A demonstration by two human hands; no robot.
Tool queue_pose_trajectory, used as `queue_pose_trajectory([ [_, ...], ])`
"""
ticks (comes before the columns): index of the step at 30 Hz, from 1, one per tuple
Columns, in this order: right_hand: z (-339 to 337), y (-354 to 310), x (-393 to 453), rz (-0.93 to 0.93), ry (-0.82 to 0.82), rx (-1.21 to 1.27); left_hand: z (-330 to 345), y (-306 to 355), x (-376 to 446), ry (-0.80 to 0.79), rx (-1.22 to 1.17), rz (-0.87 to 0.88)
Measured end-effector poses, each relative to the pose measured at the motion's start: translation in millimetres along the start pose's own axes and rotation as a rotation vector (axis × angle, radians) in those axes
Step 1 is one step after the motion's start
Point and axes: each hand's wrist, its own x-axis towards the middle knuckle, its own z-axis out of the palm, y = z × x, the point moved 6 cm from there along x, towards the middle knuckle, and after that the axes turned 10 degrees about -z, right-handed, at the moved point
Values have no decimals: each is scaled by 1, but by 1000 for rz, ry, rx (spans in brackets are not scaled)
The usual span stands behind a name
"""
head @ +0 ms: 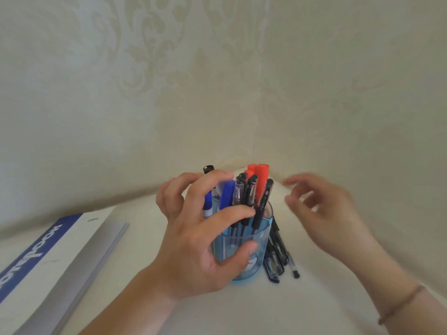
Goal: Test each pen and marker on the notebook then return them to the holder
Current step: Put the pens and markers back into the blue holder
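Patterned cream wallpaper (169, 68) closes off a corner, and below it I am looking down on a white tabletop (150, 250) where everything sits close together. At the centre stands the blue translucent holder (256, 238), packed with upright pens: black-capped gel pens (250, 197), red markers (261, 180) at the back, blue markers (227, 194) on the left. My left hand (193, 238) is wrapped around the holder's near side, thumb pressing the blue wall low down and fingers curled over the pen tops, the index finger lying across the black pen barrels. My right hand (321, 209) hovers just right of the holder with fingers loosely spread and gripping nothing (it is motion-blurred, so finer detail escapes me). A few loose black pens (278, 257) lie on the table against the holder's right side. The notebook (60, 257) lies closed at the left, well apart from the holder, blue band on its cover. I judge this an early step: choosing a pen to pull out, with nothing yet written. Next I would need to steady the holder with the left hand, pinch a single cap with the right, lift it straight up clear of its neighbours, and open the notebook before testing.
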Motion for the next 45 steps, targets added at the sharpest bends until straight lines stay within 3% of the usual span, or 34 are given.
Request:
queue_pose_trajectory([
  [2, 25, 26, -5, 61, -334, -292, 0, 0, 0, 3, -5, 2],
  [4, 40, 40, -11, 135, -523, -340, 0, 0, 0, 9, -10, 5],
  [9, 40, 40, -11, 193, -587, -394, -2, -1, -1, 20, -28, 15],
  [13, 27, 35, -9, 286, -476, -324, -3, -1, -1, 34, -24, 5],
  [16, 25, 31, -9, 301, -504, -343, -3, -1, -1, 40, -28, -13],
  [18, 16, 25, -4, 286, -423, -326, -3, -2, -1, 41, -33, -19],
  [20, -9, 15, 7, 242, -147, -183, -3, -2, -1, 43, -33, -25],
  [22, -38, -3, 12, 174, 199, 235, -3, -3, -1, 42, -32, -34],
  [24, -53, -30, 10, 32, 393, 594, -2, -2, -1, 35, -33, -44],
  [26, -52, -55, 6, -99, 440, 739, -1, -3, -1, 28, -46, -55],
  [29, -38, -73, 4, -200, 445, 748, -1, -3, -1, 24, -52, -62],
  [32, -20, -77, -2, -288, 349, 634, -1, -4, -1, 20, -43, -65],
  [36, -9, -78, -5, -455, 140, 154, -1, -3, -1, 28, -27, -49],
  [40, -12, -34, 4, -168, 227, 319, -1, -3, -1, 29, -37, -49],
  [41, -8, -20, 5, -80, 193, 247, -1, -3, -1, 30, -37, -47],
  [45, 29, 28, -5, 177, -423, -328, -1, -3, -2, 33, -34, -42],
])
